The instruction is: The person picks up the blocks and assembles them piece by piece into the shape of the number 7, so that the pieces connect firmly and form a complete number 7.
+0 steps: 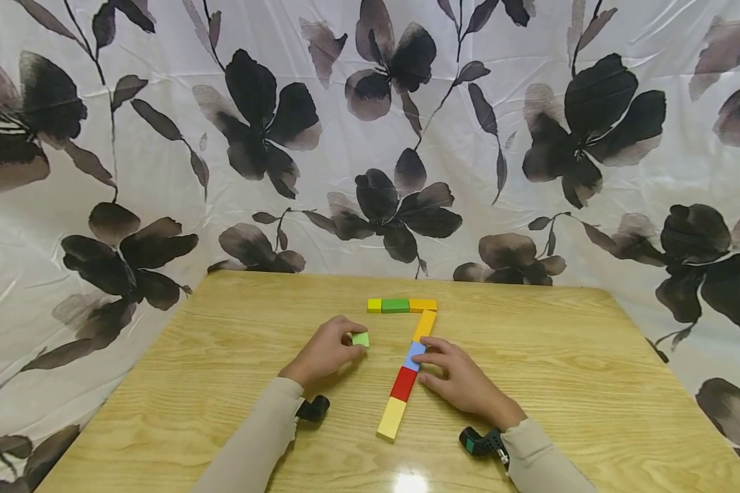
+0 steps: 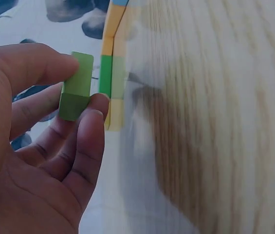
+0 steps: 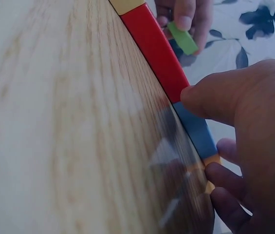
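My left hand pinches a small light green block between thumb and fingers, left of a row of blocks. In the left wrist view the same green block is seen from its side, held at the fingertips. My right hand lies along the right side of the slanted row, fingers loosely bent. Its fingertips touch the blue block, and the thumb is by the joint with the red block. An orange block sits above the blue one, and a pale yellow block ends the row nearest me.
Across the top of the slanted row runs a short line: a yellow block, a green block and another orange block. All lie on a glossy wooden table. Behind it hangs a floral cloth.
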`<state>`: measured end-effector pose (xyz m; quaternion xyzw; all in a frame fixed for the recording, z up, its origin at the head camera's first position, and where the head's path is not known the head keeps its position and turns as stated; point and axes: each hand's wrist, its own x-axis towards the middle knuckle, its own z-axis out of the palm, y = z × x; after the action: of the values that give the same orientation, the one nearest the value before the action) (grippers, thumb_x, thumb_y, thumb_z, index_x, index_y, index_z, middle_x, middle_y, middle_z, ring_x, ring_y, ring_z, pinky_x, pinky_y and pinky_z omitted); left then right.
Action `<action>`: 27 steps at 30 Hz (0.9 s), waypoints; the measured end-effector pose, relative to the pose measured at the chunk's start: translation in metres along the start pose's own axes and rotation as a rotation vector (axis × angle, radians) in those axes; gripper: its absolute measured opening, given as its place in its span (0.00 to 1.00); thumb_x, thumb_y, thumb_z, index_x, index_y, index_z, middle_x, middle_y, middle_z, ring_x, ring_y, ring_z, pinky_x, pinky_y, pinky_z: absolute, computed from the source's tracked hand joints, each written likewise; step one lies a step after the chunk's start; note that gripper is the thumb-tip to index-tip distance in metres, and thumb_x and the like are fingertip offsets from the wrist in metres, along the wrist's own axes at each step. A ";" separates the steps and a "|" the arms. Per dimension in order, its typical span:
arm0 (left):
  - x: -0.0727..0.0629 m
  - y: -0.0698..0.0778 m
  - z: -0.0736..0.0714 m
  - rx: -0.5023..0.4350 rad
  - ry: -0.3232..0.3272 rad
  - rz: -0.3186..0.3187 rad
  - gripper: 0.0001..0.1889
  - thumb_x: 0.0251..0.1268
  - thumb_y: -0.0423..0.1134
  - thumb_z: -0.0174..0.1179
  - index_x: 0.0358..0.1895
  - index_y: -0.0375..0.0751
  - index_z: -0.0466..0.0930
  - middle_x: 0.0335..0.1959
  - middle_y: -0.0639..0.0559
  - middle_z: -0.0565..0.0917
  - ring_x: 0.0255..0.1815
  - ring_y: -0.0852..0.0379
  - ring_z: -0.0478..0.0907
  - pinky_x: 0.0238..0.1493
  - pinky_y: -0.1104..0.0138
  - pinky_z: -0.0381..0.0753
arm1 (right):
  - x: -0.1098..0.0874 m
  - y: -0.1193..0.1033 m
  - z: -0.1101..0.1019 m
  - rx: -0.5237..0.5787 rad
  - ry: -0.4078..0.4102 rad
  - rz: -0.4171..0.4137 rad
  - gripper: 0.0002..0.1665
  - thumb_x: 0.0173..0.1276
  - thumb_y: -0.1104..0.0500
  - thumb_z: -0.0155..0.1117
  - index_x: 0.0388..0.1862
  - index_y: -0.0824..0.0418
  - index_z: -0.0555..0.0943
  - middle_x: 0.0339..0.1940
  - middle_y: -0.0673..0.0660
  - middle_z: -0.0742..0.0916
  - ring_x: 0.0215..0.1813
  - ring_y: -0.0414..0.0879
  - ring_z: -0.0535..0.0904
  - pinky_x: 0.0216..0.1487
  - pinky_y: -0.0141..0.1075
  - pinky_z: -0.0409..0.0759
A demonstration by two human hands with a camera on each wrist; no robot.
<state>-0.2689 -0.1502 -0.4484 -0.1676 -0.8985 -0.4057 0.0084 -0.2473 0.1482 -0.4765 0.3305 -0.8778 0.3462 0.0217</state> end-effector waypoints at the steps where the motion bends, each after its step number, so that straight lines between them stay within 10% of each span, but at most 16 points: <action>1: 0.000 0.000 0.000 0.002 0.000 0.000 0.19 0.64 0.36 0.68 0.58 0.38 0.84 0.45 0.52 0.78 0.40 0.58 0.76 0.43 0.63 0.78 | 0.000 0.000 0.000 -0.001 0.001 -0.002 0.21 0.72 0.54 0.66 0.63 0.54 0.83 0.75 0.58 0.70 0.69 0.55 0.70 0.67 0.60 0.66; 27: 0.004 -0.003 -0.003 -0.275 -0.074 -0.116 0.22 0.67 0.42 0.66 0.63 0.42 0.80 0.50 0.51 0.83 0.41 0.52 0.80 0.40 0.59 0.79 | 0.001 0.003 0.001 -0.015 0.011 -0.009 0.20 0.74 0.53 0.65 0.62 0.54 0.83 0.74 0.58 0.71 0.72 0.55 0.68 0.68 0.59 0.65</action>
<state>-0.2737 -0.1530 -0.4486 -0.1299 -0.8423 -0.5183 -0.0712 -0.2497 0.1482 -0.4786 0.3323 -0.8786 0.3415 0.0307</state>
